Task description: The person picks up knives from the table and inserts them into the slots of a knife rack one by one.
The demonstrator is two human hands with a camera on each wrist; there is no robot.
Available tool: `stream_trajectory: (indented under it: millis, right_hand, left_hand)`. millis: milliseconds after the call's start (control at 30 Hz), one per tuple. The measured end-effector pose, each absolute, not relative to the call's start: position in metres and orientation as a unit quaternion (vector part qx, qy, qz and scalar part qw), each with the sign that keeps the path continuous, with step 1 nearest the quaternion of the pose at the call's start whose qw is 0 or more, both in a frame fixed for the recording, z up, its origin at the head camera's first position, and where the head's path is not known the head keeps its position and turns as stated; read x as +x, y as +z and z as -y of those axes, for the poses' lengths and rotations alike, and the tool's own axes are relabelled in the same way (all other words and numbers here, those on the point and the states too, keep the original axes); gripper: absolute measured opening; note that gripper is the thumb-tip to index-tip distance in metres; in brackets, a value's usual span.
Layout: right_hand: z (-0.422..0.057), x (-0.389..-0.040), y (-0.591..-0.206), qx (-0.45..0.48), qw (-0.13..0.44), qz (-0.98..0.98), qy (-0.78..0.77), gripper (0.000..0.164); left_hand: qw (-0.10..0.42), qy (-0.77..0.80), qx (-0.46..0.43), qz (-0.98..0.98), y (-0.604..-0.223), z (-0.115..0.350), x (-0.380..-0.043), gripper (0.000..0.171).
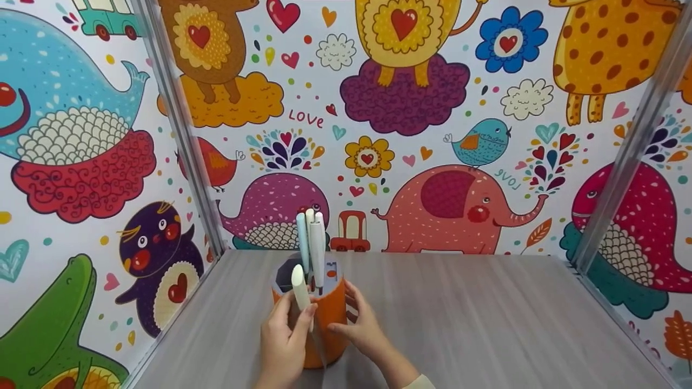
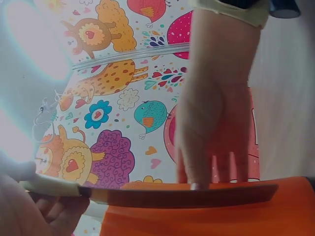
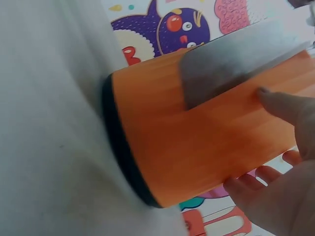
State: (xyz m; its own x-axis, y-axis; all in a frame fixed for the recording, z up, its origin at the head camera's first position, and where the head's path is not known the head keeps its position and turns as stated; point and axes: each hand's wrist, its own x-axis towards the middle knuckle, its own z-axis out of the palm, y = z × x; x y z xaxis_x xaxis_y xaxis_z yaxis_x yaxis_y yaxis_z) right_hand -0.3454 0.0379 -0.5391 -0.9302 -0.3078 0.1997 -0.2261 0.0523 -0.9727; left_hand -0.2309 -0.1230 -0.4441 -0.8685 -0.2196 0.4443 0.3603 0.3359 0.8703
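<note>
An orange round knife holder (image 1: 331,319) with a dark base stands upright on the table. Several knives with pale blue and white handles (image 1: 317,254) stick up out of its top. My left hand (image 1: 284,337) grips a knife by its cream handle (image 1: 299,286), blade down. That blade (image 3: 236,61) lies along the outside of the holder in the right wrist view; whether it touches is unclear. On the right side, my right hand (image 1: 367,324) holds the holder, with thumb in front and fingers curved round its side. The blades inside the holder are mostly hidden.
The grey wood-grain table (image 1: 476,313) extends to both sides of the holder. Printed cartoon panels (image 1: 303,108) wall it in at the back, left and right, with metal posts (image 1: 186,129) at the corners.
</note>
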Motion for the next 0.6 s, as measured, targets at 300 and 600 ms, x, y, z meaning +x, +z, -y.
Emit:
stream_trajectory:
  millis: [300, 600]
  right_hand:
    - [-0.040, -0.350, -0.542, -0.203, 0.054, -0.710, -0.673, 0.101]
    - [-0.041, -0.347, -0.543, -0.203, 0.059, -0.706, -0.676, 0.100]
  left_hand:
    - [0.322, -0.594, -0.066, 0.734, -0.424, 0.124, -0.216, 0.036]
    - [0.451, -0.551, -0.096, 0.696, -0.397, 0.127, -0.196, 0.034]
